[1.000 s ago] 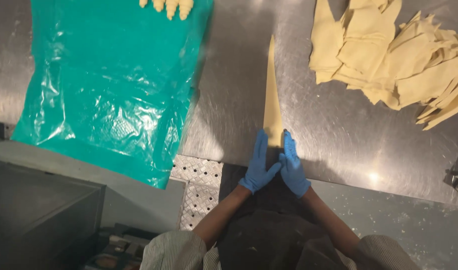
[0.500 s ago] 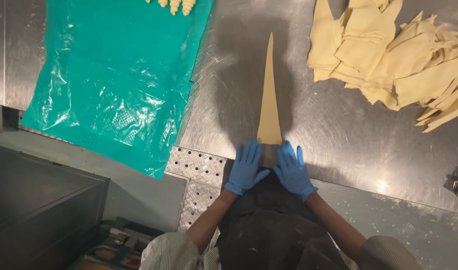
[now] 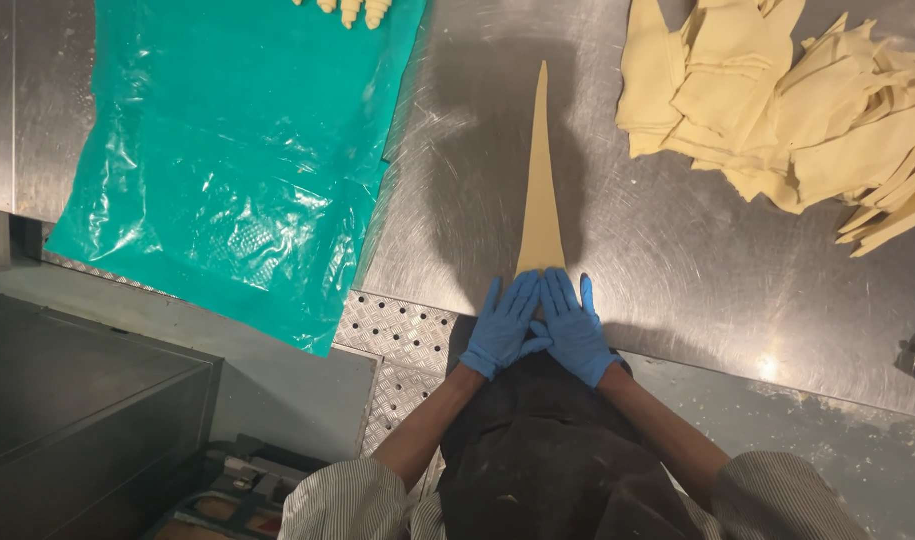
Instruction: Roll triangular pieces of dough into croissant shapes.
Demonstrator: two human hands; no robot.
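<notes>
A long, narrow triangle of pale dough (image 3: 541, 190) lies on the steel table (image 3: 678, 270), its tip pointing away from me. Both my hands wear blue gloves. My left hand (image 3: 506, 326) and my right hand (image 3: 575, 327) lie flat side by side on the wide near end of the triangle, fingers together and pressed on the dough. The near edge of the dough is hidden under my fingers.
A pile of cut dough triangles (image 3: 788, 110) lies at the far right. A teal plastic sheet (image 3: 228, 170) covers the left of the table, with shaped dough rolls (image 3: 350, 10) at its far edge. A perforated metal strip (image 3: 398, 345) runs by the table's near edge.
My hands, apart at the dough's wide end half a second ago, have come together over it. The camera view has shifted slightly.
</notes>
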